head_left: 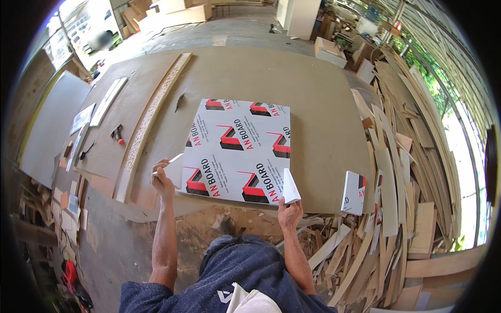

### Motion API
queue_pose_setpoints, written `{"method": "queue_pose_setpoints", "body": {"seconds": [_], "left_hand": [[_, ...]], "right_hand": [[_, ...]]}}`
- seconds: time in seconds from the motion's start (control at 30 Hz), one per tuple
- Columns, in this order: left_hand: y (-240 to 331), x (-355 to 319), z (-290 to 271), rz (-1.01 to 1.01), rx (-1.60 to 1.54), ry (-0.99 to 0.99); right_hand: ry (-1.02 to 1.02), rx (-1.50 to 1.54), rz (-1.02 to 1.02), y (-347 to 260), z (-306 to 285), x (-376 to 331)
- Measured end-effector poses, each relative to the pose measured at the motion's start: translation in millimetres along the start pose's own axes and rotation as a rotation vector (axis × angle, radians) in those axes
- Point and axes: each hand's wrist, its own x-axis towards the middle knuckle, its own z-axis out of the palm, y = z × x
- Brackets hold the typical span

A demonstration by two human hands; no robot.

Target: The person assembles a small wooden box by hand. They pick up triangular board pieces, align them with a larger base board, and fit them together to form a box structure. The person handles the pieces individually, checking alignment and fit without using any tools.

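Observation:
A square white panel (pixel 235 151), its top covered with a red, black and grey printed film, lies flat near the front edge of the broad tan worktable (pixel 318 83). My left hand (pixel 164 180) is closed on a white triangular piece (pixel 174 170) at the panel's left front corner. At the right front corner, my right hand (pixel 290 213) grips another white triangular piece (pixel 290 188) from below. Both pieces stand close against the panel's sides; whether they touch it I cannot tell.
A long perforated strip (pixel 151 125) crosses the table's left side, beside a black-and-red hand tool (pixel 118 134) and narrow white boards (pixel 108 101). A small printed offcut (pixel 354 193) lies at the front right corner. Piled wood scraps (pixel 383 219) crowd the right side.

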Motion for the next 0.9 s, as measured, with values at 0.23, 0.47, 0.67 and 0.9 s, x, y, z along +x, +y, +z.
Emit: {"method": "queue_pose_setpoints", "body": {"seconds": [0.23,0.47,0.67,0.9], "left_hand": [[-27,-6,-2,0.002,-0.053,-0.121],[-17,-23,-18,-0.092,0.166,-0.231],[-15,-52,-30,-0.299,0.639,-0.370],[-17,-64,-36,-0.328,0.640,-0.344]], "right_hand": [[0.044,0.023,0.133,-14,4,-1],[-0.011,-0.088,0.125,-10,3,1],[-0.067,-0.161,0.197,-3,4,-2],[-0.024,-0.164,0.135,-10,4,-1]]}}
